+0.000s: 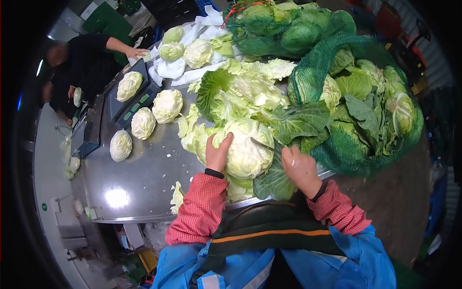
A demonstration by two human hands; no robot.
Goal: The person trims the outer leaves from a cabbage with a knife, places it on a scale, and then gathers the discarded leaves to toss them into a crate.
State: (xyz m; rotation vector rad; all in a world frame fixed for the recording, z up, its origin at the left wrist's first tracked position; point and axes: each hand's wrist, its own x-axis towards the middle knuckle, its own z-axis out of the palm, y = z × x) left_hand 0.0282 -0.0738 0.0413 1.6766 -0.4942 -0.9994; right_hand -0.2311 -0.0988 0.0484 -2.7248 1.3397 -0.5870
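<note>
A pale green cabbage point(246, 156) sits on loose leaves at the table's near edge. My left hand point(217, 153) presses against its left side, thumb on top, holding it steady. In my right hand point(301, 168) is a knife point(262, 144), its thin dark blade lying over the upper right of the cabbage; the fist hides the handle. Dark green outer leaves point(296, 120) spread beside and under my right hand. Beyond the cabbage lies a heap of peeled pale leaves point(250, 91).
On the right, a green net bag point(332, 159) holds several cabbages; another net bag point(293, 36) lies behind. Several trimmed cabbages point(167, 106) stand left, one on a scale point(120, 108). White cloth point(173, 70) lies at the back. A co-worker point(79, 58) reaches in from the far left.
</note>
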